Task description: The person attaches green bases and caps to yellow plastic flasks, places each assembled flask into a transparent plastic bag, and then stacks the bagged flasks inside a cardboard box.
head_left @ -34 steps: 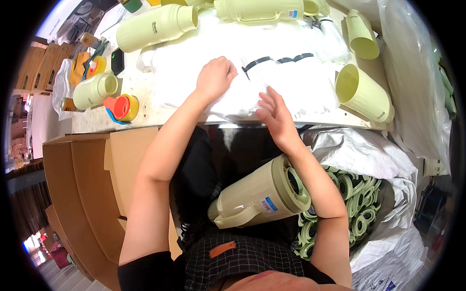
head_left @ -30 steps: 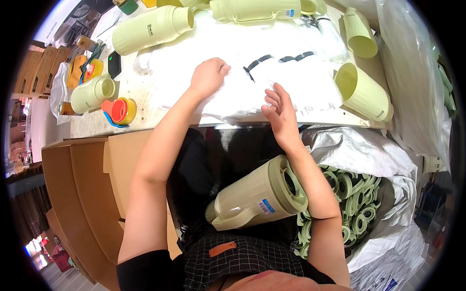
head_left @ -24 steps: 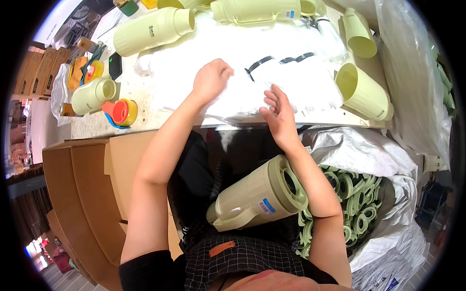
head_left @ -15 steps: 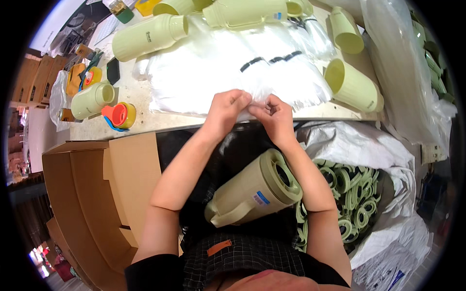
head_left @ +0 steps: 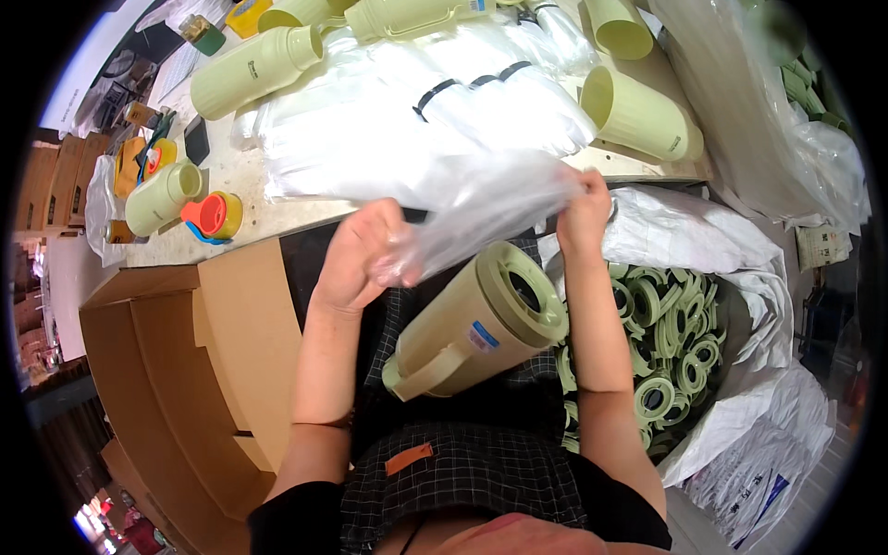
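Note:
A clear plastic bag (head_left: 486,208) is stretched between my two hands, over the table's front edge. My left hand (head_left: 365,254) grips its near left part, fingers closed. At the bag's right end, my right hand (head_left: 585,211) pinches the edge. Below the bag, a pale green thermos jug (head_left: 462,333) with a handle and a blue-and-white label lies tilted on my lap, its ring-shaped top pointing up and right. Neither hand touches it. Behind the bag, a stack of clear plastic bags (head_left: 342,148) lies on the table, some bundled with black ties.
Green jug bodies (head_left: 259,72) lie around the bag stack, one more (head_left: 643,113) at the right. A tape dispenser (head_left: 217,215) sits at the table's left. An open cardboard box (head_left: 185,370) stands left of me; a white sack (head_left: 731,250) of green ring-shaped parts (head_left: 661,342) stands right.
My hands, close together at the stack's front edge before, have moved apart and a plastic bag now spans them. The left hand came nearer me; the right went rightward. The view shifted slightly.

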Demonstrator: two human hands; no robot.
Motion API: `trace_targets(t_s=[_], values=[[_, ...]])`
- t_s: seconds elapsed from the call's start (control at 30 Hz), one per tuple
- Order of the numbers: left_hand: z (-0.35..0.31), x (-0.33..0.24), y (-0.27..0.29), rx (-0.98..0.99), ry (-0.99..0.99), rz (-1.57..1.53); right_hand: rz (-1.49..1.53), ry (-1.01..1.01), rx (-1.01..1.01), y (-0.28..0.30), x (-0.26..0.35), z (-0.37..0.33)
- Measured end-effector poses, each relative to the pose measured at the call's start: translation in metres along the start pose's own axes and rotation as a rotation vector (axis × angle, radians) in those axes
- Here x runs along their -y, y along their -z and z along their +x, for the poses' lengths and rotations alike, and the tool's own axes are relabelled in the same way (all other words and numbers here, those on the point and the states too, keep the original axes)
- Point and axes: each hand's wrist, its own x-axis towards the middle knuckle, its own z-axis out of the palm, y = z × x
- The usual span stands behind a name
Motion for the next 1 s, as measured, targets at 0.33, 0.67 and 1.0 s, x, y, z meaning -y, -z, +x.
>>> trace_targets(t_s=[0.33, 0.67, 1.0], values=[[-0.076, 0.005, -0.082, 0.004, -0.501, 1.359, -0.520, 0.348, 0.073, 0.020, 0.005, -0.198], [-0.238, 0.076, -0.049, -1.211, -0.256, 1.389, -0.412, 0.098, 1.639, -0.081, -0.001, -0.255], [-0.496, -0.086, -0.018, -1.383, 1.056, 1.733, -0.308, -0.289, 1.873, -0.150, 0.009, -0.310]])
